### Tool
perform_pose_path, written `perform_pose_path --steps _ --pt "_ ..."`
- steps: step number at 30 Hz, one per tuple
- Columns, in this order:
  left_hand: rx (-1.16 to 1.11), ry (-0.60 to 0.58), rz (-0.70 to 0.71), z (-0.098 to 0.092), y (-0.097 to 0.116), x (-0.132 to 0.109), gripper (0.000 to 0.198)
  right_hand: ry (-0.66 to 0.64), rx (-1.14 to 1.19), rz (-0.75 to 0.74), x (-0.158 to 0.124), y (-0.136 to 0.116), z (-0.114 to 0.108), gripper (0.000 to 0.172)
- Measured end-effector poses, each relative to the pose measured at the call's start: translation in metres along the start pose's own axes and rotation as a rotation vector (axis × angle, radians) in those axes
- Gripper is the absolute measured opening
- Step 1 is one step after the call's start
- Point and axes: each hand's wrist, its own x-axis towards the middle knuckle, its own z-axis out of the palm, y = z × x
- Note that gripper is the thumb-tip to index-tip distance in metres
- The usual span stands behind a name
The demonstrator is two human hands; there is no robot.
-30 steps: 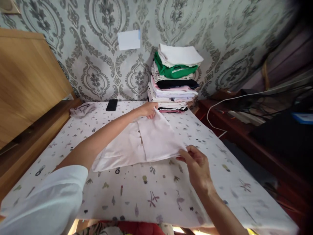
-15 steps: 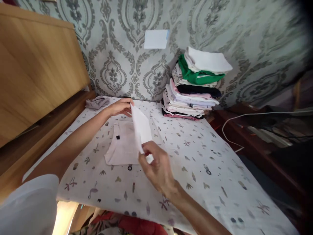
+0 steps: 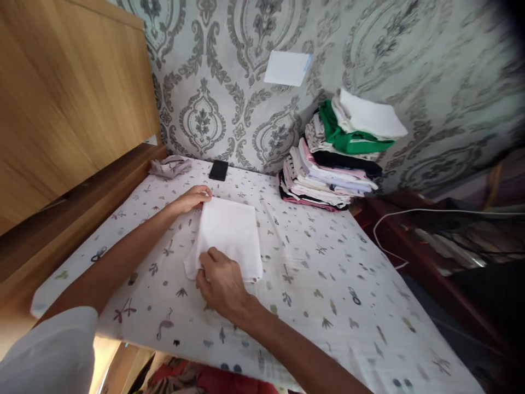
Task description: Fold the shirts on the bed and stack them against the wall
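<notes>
A pale pink garment (image 3: 230, 235) lies folded into a narrow rectangle on the patterned sheet (image 3: 328, 284). My left hand (image 3: 192, 198) rests at its far left corner, fingers curled onto the cloth's edge. My right hand (image 3: 219, 282) sits on the near left corner, fingers closed over the edge and pressing it down. Both hands are in contact with the same garment.
A tall stack of folded clothes (image 3: 340, 153) stands against the patterned wall at the back right. A black phone (image 3: 219, 170) and a crumpled grey cloth (image 3: 170, 166) lie at the far edge. A wooden headboard (image 3: 61, 109) rises left; a white cable (image 3: 394, 219) and dark furniture lie right.
Both hands carried the garment's right half over to the left and laid it down, making a narrow folded rectangle. My view shifted leftward.
</notes>
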Motion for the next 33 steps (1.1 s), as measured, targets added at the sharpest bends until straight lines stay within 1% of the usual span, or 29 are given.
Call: perform_pose_path --steps 2,5,6,8,9,10,11,13,15,16,18,20,23,25,27,30,33 --pt "0.07 0.021 0.014 -0.001 0.001 0.0 0.012 -0.036 -0.002 -0.001 0.004 -0.004 0.002 0.011" --pt "0.359 0.102 0.077 0.002 0.009 -0.006 0.008 -0.061 0.051 -0.041 0.001 -0.006 -0.003 0.01" --pt "0.49 0.144 0.128 0.006 0.013 -0.01 0.009 -0.049 0.096 -0.069 -0.003 -0.005 -0.006 0.011" --pt "0.742 0.208 0.276 0.019 0.024 -0.022 0.013 0.01 0.21 -0.123 -0.019 0.0 -0.016 0.016" --pt "0.822 0.206 0.355 0.028 0.029 -0.03 0.016 0.051 0.258 -0.131 -0.031 0.004 -0.021 0.018" --pt "0.885 0.176 0.435 0.038 0.033 -0.039 0.018 0.093 0.288 -0.117 -0.044 0.009 -0.024 0.019" --pt "0.909 0.117 0.495 0.049 0.036 -0.048 0.02 0.132 0.295 -0.082 -0.058 0.015 -0.027 0.019" --pt "0.849 -0.046 0.538 0.069 0.037 -0.067 0.022 0.186 0.243 0.018 -0.086 0.026 -0.028 0.021" --pt "0.797 -0.161 0.551 0.085 0.031 -0.083 0.026 0.182 0.121 0.108 -0.108 0.035 -0.025 0.027" --pt "0.794 -0.186 0.558 0.091 0.025 -0.088 0.028 0.159 0.046 0.139 -0.115 0.037 -0.022 0.031" --pt "0.81 -0.188 0.576 0.098 0.011 -0.094 0.031 0.098 -0.095 0.201 -0.121 0.04 -0.018 0.04" --pt "0.827 -0.165 0.589 0.101 -0.002 -0.093 0.033 0.048 -0.183 0.262 -0.116 0.038 -0.015 0.046" --pt "0.854 -0.133 0.608 0.101 -0.012 -0.09 0.036 -0.004 -0.217 0.329 -0.102 0.034 -0.014 0.041" --pt "0.871 -0.129 0.622 0.101 -0.014 -0.088 0.036 -0.028 -0.229 0.364 -0.094 0.032 -0.014 0.036" --pt "0.881 -0.136 0.636 0.101 -0.013 -0.088 0.036 -0.04 -0.253 0.396 -0.093 0.03 -0.014 0.036" --pt "0.888 -0.147 0.656 0.101 -0.011 -0.089 0.035 -0.028 -0.281 0.422 -0.103 0.027 -0.014 0.038" --pt "0.891 -0.144 0.673 0.1 -0.012 -0.089 0.034 0.018 -0.298 0.445 -0.121 0.028 -0.016 0.046"
